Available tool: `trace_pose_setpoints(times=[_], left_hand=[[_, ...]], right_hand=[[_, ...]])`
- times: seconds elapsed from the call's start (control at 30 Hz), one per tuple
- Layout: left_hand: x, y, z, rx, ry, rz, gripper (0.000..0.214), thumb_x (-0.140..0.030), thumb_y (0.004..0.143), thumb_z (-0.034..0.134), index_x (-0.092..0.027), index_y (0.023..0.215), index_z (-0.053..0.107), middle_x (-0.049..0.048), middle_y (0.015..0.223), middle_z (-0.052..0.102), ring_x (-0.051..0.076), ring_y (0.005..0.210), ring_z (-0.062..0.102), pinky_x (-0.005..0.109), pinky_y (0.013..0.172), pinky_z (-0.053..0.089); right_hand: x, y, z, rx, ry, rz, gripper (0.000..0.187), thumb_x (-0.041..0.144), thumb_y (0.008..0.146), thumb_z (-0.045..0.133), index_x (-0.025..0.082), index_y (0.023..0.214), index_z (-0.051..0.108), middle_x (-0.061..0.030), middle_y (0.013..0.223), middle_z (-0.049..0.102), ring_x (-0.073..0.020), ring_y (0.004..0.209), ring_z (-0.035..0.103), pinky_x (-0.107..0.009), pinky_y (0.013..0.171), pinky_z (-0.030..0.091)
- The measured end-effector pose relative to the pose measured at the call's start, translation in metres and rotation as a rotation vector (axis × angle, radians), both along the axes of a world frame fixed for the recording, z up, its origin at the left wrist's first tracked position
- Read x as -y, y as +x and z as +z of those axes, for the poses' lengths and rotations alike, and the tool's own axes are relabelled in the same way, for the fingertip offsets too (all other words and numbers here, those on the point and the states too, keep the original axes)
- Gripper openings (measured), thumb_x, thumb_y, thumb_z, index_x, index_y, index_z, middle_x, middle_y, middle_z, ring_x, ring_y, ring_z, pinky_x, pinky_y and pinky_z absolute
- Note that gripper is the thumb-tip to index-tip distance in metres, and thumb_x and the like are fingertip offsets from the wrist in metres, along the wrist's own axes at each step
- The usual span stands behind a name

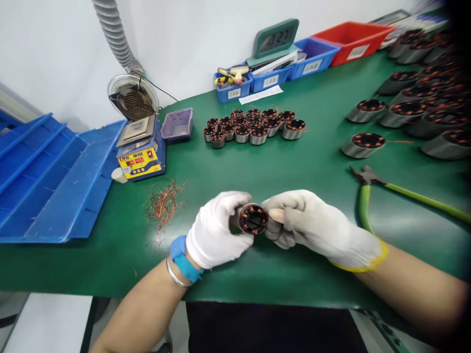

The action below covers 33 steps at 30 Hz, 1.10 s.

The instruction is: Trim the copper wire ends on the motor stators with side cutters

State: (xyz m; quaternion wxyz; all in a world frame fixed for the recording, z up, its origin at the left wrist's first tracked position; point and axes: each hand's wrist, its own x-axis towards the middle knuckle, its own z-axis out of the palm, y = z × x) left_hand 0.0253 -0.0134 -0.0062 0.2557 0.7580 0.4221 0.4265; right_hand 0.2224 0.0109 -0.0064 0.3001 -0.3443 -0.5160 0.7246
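- Low over the near edge of the green bench (287,162), both gloved hands meet around one small wound stator (253,219), held just clear of the mat with its open end turned up toward the person.
- Left hand (217,230), in a white glove with a blue wristband (182,257) and a thin bangle behind it, wraps the steel shell from the side; the fingers are closed round the part.
- Right hand (312,220), glove cuffed in yellow, pinches the opposite rim, so both hands are clamped on the same piece.
- Judging by the metal shell and packed copper inside, it looks dense for its size, rigid, and smooth enough to slip in cloth gloves.
- The outer steel wall seems the safe place to hold; the copper windings and any loose lead ends look easy to nick or bend, so fingers are better kept off the face.
- Just left of the hands lies a scatter of copper wire offcuts (164,203).
- Further back sits a cluster of small stators (253,128), standing upright and touching one another.
- To the right, green-handled cutters (371,184) lie flat on the mat, near a spread of larger stators (405,105).
- At the back left stands a yellow-and-blue solder pot (142,154) beside a blue tray (47,181); bins (312,56) and a clock (275,37) line the wall.
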Motion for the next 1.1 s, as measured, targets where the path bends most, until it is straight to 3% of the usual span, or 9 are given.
trace_pose_setpoints(times=[0.1,0.23,0.33,0.43,0.57,0.63,0.7,0.93,1.1], left_hand=[[0.002,0.002,-0.005,-0.129,0.257,0.057,0.05,-0.018,0.067,0.07,-0.02,0.113,0.051,0.0115,0.119,0.065,0.027,0.11,0.065,0.044,0.096,0.053],[0.0,-0.001,0.001,-0.173,-0.007,-0.005,0.081,-0.037,0.061,0.081,-0.016,0.129,0.043,0.0134,0.12,0.064,0.028,0.107,0.065,0.042,0.097,0.054],[-0.003,-0.004,0.003,-0.273,-0.037,-0.014,0.065,-0.039,0.069,0.077,-0.019,0.125,0.052,0.0089,0.112,0.068,0.026,0.102,0.066,0.042,0.095,0.053],[-0.007,-0.007,-0.001,-0.423,-0.045,0.056,0.052,-0.046,0.07,0.078,-0.02,0.114,0.063,0.0077,0.103,0.07,0.029,0.098,0.066,0.044,0.092,0.052],[-0.017,-0.008,-0.009,-0.523,-0.113,0.098,0.049,-0.056,0.067,0.079,-0.023,0.101,0.069,0.0073,0.103,0.071,0.03,0.1,0.065,0.043,0.092,0.052],[-0.021,-0.009,-0.011,-0.555,-0.136,0.079,0.046,-0.058,0.067,0.078,-0.023,0.096,0.07,0.0068,0.102,0.072,0.03,0.103,0.064,0.042,0.095,0.051],[-0.023,-0.008,-0.012,-0.555,-0.153,0.074,0.048,-0.057,0.065,0.079,-0.023,0.097,0.07,0.0068,0.106,0.071,0.03,0.105,0.063,0.043,0.098,0.049],[-0.015,-0.005,-0.003,-0.391,-0.258,-0.003,0.035,-0.044,0.08,0.068,-0.022,0.107,0.066,0.0041,0.106,0.07,0.022,0.098,0.067,0.035,0.092,0.053],[-0.016,-0.011,0.003,-0.491,-0.28,0.12,0.027,-0.035,0.073,0.065,-0.021,0.096,0.064,0.0034,0.095,0.07,0.024,0.088,0.066,0.037,0.084,0.055]], right_hand=[[0.0,-0.006,-0.004,-0.141,-0.167,0.009,0.045,0.054,0.061,0.08,0.016,0.057,0.057,-0.0009,0.049,0.054,-0.0083,0.035,0.043,-0.022,0.035,0.032],[-0.002,-0.007,-0.01,-0.043,-0.134,-0.027,0.044,0.051,0.06,0.082,0.015,0.059,0.059,-0.0007,0.051,0.056,-0.0078,0.036,0.044,-0.022,0.037,0.032],[-0.007,-0.002,-0.011,0.09,-0.052,0.033,0.046,0.059,0.066,0.074,0.016,0.061,0.057,-0.0019,0.052,0.057,-0.0099,0.038,0.046,-0.024,0.04,0.035],[-0.012,0.004,-0.01,0.469,0.313,0.054,0.038,0.053,0.08,0.057,0.017,0.07,0.062,-0.0053,0.063,0.065,-0.0156,0.051,0.056,-0.029,0.051,0.045],[-0.016,0.008,-0.015,0.878,1.153,-0.189,0.036,0.037,0.083,0.054,0.018,0.112,0.066,-0.0113,0.112,0.069,-0.0283,0.098,0.064,-0.043,0.086,0.051],[-0.018,0.008,-0.021,0.912,1.43,-0.122,0.03,0.03,0.087,0.05,0.016,0.109,0.066,-0.0119,0.107,0.069,-0.0278,0.099,0.063,-0.049,0.1,0.044],[-0.018,0.006,-0.028,0.948,1.546,-0.029,0.026,0.021,0.091,0.043,0.016,0.097,0.068,-0.009,0.089,0.07,-0.0228,0.084,0.063,-0.048,0.103,0.041],[-0.02,0.004,-0.022,1.058,1.544,0.085,0.03,0.016,0.088,0.04,0.016,0.086,0.07,-0.0076,0.076,0.068,-0.0201,0.072,0.061,-0.046,0.103,0.04],[-0.016,0.066,-0.02,1.276,1.13,-0.06,0.038,0.031,0.094,0.038,0.014,0.099,0.072,-0.0168,0.095,0.07,-0.0293,0.089,0.064,-0.043,0.083,0.048]])
